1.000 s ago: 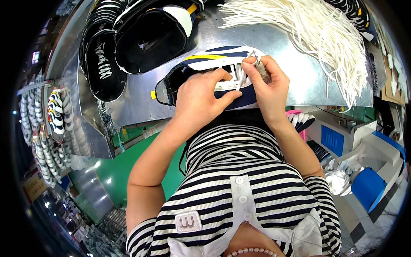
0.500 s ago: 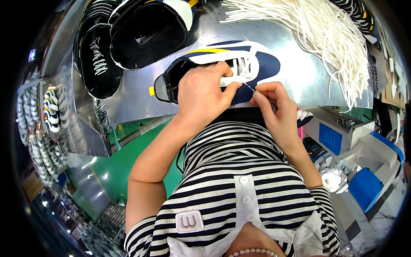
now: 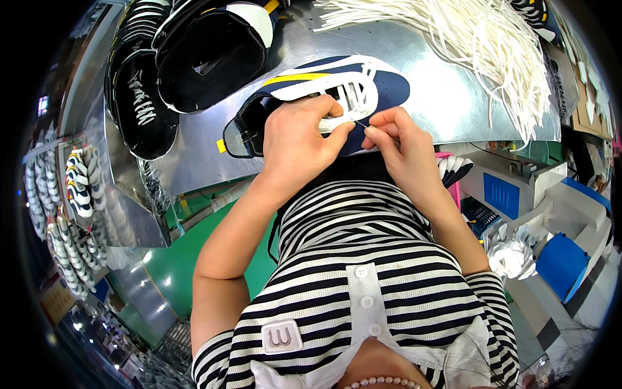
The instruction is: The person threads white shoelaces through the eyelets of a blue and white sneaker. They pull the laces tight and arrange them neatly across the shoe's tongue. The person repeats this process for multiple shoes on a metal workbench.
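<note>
On the metal bench lies a navy shoe upper (image 3: 392, 91) with white trim, a yellow stripe and white laces (image 3: 353, 97) across its throat, toe pointing right. My left hand (image 3: 298, 133) grips the near eyelet edge, thumb and forefinger closed on the white strip. Just right of it, my right hand (image 3: 402, 142) is closed in a pinch on a thin, needle-like piece (image 3: 361, 124). That piece reaches to the near eyelet edge by my left thumb; whether it is a hook or a lace tip I cannot make out.
A heap of loose white laces (image 3: 479, 58) covers the bench's far right. Stacked black shoe uppers (image 3: 214, 58) stand at far left. Bundled shoe parts (image 3: 78, 181) hang beyond the bench's left end. A grey machine with blue panels (image 3: 502, 194) stands at right.
My right hand has moved left, closer to my left hand, and less of the thin piece shows between them. The bench and shoe sit slightly further left in view.
</note>
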Demonstrator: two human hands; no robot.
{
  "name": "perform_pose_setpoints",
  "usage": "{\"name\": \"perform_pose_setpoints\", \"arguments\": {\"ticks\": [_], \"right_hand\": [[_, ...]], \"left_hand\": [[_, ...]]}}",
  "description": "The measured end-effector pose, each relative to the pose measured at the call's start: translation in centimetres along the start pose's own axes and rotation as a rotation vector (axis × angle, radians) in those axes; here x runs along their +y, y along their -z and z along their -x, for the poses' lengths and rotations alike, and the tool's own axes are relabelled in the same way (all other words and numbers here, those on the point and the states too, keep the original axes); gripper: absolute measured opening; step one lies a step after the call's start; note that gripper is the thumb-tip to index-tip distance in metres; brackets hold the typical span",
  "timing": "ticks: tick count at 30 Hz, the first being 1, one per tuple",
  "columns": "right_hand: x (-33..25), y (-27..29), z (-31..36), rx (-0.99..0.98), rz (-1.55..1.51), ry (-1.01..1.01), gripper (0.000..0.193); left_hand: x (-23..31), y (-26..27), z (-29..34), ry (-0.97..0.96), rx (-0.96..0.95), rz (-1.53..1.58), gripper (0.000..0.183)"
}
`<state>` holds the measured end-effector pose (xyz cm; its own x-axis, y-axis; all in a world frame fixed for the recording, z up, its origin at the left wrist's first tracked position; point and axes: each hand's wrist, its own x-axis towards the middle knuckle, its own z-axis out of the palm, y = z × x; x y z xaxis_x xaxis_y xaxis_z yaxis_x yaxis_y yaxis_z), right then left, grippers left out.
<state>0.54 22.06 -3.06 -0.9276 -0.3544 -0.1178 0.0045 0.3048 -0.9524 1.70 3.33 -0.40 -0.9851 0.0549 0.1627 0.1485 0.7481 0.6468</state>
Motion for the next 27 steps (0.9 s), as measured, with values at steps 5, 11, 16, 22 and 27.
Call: {"name": "perform_pose_setpoints", "arguments": {"ticks": [5, 11, 16, 22, 27], "right_hand": [[0.0, -1.1, -1.1, 0.048, 0.176, 0.103, 0.019], [-0.1, -0.2, -0.7, -0.021, 0.081, 0.097, 0.023], [0.2, 0.1, -0.3, -0.007, 0.022, 0.075, 0.024], [-0.4, -0.2, -0.8, -0.017, -0.069, 0.001, 0.024], [-0.4, -3.4, -2.3, 0.069, 0.167, -0.032, 0.025]], "left_hand": [[-0.8, 0.1, 0.0, 0.006, -0.021, 0.048, 0.020], [-0.9, -0.2, 0.4, 0.103, 0.025, 0.043, 0.023], [-0.6, 0.1, 0.3, 0.097, 0.016, 0.014, 0.022], [-0.2, 0.2, 0.3, 0.024, -0.009, 0.039, 0.020], [-0.4, 0.0, 0.8, -0.024, -0.016, 0.073, 0.016]]}}
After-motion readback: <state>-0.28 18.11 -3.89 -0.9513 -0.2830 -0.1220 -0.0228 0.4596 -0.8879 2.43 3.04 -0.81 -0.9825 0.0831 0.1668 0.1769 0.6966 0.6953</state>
